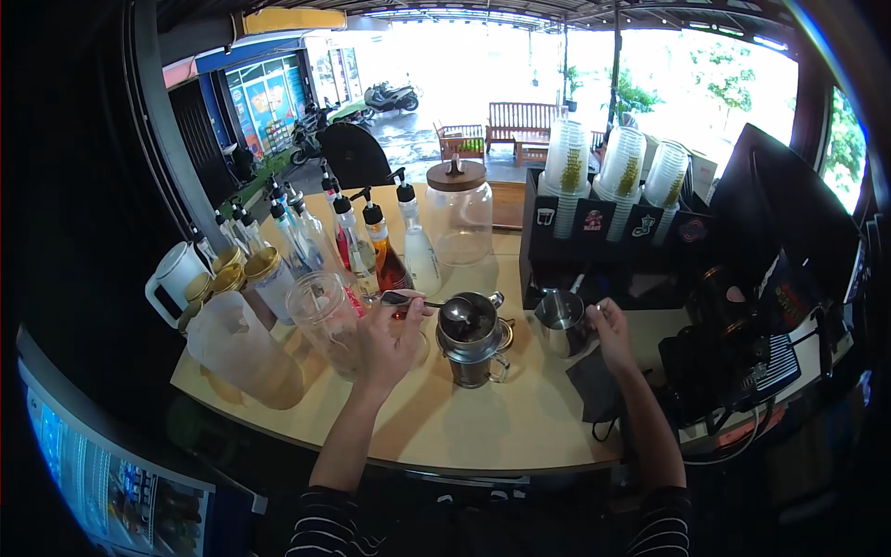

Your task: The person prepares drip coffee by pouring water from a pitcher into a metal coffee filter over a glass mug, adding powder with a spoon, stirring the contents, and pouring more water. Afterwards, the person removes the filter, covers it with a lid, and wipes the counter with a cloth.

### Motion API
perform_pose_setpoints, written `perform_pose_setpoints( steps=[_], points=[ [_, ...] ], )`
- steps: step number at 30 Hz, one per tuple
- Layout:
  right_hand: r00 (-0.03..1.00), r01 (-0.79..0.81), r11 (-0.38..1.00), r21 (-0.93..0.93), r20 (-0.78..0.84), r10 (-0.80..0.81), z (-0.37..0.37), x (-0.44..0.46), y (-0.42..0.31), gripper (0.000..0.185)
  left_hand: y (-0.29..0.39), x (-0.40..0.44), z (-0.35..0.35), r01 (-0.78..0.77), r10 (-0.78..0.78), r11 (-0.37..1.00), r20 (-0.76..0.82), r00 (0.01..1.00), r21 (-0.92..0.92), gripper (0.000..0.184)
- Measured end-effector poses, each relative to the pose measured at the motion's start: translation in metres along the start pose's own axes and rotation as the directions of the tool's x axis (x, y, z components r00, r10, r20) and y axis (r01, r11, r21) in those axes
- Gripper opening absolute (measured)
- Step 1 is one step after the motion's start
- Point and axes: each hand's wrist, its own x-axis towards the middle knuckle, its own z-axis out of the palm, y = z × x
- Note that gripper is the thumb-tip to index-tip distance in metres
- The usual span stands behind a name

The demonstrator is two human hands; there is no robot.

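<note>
My left hand (390,339) pinches the dark handle of a spoon (415,301), whose bowl end reaches over a metal drip filter (469,320) with dark contents. That filter rests on top of a metal cup (471,373) with a side handle. To the right, my right hand (610,330) is closed at the handle side of a steel pitcher (562,325). The pitcher is tilted slightly, and something thin and bright sticks up from its rim. A clear plastic jar (325,320) stands left of my left hand.
Pump bottles (385,255) and a frosted pitcher (246,353) stand at the left. A lidded glass jar (459,218) is behind the filter. Stacked cups (620,172) fill a black holder (613,269) at the right, near a dark cloth (594,388) and dark equipment.
</note>
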Motion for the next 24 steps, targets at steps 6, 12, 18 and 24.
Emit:
perform_pose_setpoints(
  steps=[6,12,18,24],
  points=[
    [0.982,0.183,0.972,-0.144,0.075,-0.174,0.029,0.029,-0.061,0.019,0.003,0.001,-0.001,0.055,-0.054,0.987,0.007,0.999,-0.152,0.013],
    [0.954,0.230,0.966,-0.119,0.226,-0.199,0.075,0.044,-0.114,0.023,0.007,0.000,-0.001,0.017,-0.014,0.989,0.022,1.000,-0.145,0.013],
    [0.890,0.386,0.881,-0.273,0.361,-0.278,0.094,0.065,-0.119,0.024,-0.004,0.000,-0.001,-0.043,0.047,0.992,0.026,0.999,-0.118,0.013],
    [0.867,0.445,0.800,-0.403,0.417,-0.272,0.114,0.063,-0.138,0.025,-0.007,-0.002,0.000,0.013,-0.005,0.988,0.049,0.999,-0.154,0.013]
  ],
)
